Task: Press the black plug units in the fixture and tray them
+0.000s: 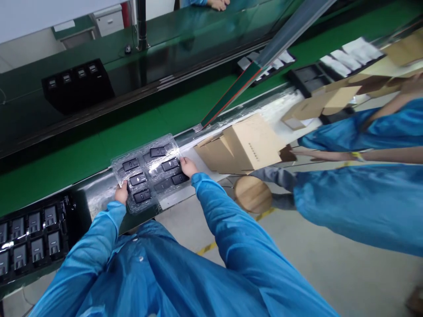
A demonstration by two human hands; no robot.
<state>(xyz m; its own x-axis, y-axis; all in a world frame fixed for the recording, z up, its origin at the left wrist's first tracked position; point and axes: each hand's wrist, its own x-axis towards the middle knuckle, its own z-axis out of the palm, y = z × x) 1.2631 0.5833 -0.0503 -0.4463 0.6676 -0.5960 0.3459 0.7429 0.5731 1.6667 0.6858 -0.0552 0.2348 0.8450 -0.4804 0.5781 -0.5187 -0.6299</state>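
Between my hands is a clear plastic blister tray (153, 171) with several small black devices (142, 195) in its pockets. My left hand (121, 193) grips the tray's left edge, and my right hand (188, 167) is closed on its right edge. The tray is over the near side of the bench, its far part overlapping the green conveyor belt (89, 141). Which fingers lie under the tray is hidden.
A black tray (71, 229) of several black devices lies at left. An open cardboard box (244, 145) stands to the right, above a round wooden stool (253, 194). A slanted metal post (231, 94) rises beside the belt. Co-workers in blue sleeves (360, 202) are at right.
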